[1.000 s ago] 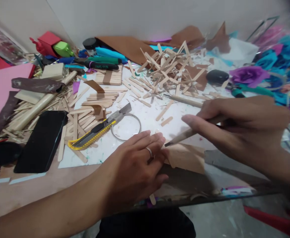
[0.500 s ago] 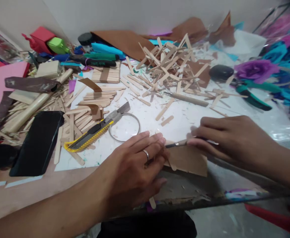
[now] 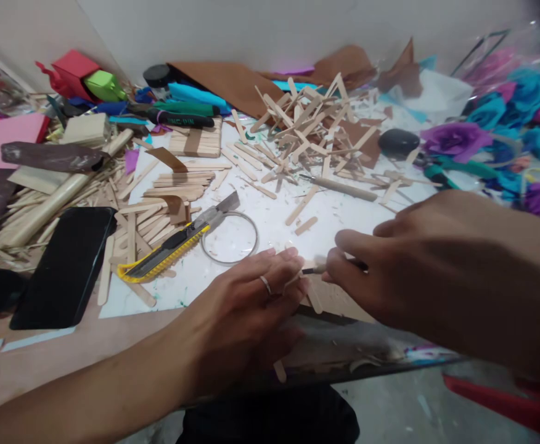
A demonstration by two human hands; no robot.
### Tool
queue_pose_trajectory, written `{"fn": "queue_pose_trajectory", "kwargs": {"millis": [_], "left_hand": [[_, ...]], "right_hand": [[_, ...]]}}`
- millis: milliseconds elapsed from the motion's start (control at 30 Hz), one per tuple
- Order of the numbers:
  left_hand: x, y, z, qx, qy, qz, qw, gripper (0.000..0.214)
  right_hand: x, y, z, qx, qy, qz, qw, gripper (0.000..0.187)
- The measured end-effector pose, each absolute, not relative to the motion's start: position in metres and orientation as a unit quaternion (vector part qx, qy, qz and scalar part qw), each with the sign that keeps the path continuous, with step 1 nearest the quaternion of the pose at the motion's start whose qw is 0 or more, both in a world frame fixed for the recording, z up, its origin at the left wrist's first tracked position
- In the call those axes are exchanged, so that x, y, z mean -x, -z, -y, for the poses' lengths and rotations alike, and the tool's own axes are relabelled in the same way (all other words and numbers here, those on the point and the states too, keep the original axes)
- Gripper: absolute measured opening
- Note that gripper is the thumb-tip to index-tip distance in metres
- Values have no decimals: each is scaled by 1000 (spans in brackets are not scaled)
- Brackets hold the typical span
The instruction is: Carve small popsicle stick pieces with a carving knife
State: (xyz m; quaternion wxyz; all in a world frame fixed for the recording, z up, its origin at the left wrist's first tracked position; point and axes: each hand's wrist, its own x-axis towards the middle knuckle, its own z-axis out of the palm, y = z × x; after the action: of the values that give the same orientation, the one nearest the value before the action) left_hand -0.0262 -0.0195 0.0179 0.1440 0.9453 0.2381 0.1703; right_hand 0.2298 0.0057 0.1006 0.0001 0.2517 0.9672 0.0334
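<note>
My left hand lies fingers-down on the near table edge, a ring on one finger, pressing on a brown cardboard piece and a short wooden stick. My right hand is closed around a thin tool with a dark tip, its point touching the work just beside my left fingertips. Most of the tool's shaft is hidden inside my right hand.
A yellow utility knife and a metal ring lie left of the work. A black phone sits farther left. Heaps of craft sticks, brown sheets, green pliers and paper flowers crowd the back and right.
My right hand slid the tool right along the cardboard, then came back left and nearer to the camera, tip against my left fingertips. My left hand stayed pressed on the cardboard.
</note>
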Motion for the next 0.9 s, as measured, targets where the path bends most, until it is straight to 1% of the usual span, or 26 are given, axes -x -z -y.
{"fn": "queue_pose_trajectory", "kwargs": {"millis": [133,200,300,367,433,500,567,733,800,900], "left_hand": [[25,-18,19,-943,-193,-228,148,39],[25,-18,19,-943,-191,-227,151,38],[24,-18,21,-945,-185,-231,139,44],[23,-18,22,-946,-194,-232,117,45],[22,-18,22,-946,-205,-227,104,43],[23,-18,21,-947,-205,-223,109,43],[23,-17,19,-946,-204,-222,122,43],[23,-14,17,-936,-233,-219,147,41],[23,-13,17,-935,-237,-220,147,40],[24,-12,17,-937,-241,-215,134,40]], "right_hand": [[-221,-105,-3,-283,-73,-956,5,36],[-222,-107,-7,-259,-57,-964,6,39],[-234,-105,-19,-218,-22,-976,-2,42],[-245,-96,-25,-209,-17,-978,2,44],[-256,-80,-28,-216,-24,-976,-11,50],[-265,-62,-26,-239,-25,-969,-56,48],[-270,-45,-22,-262,8,-961,-87,42],[-272,-29,-13,-299,77,-943,-126,35],[-272,-33,-10,-303,64,-943,-123,36],[-274,-46,-8,-310,7,-941,-135,37]]}}
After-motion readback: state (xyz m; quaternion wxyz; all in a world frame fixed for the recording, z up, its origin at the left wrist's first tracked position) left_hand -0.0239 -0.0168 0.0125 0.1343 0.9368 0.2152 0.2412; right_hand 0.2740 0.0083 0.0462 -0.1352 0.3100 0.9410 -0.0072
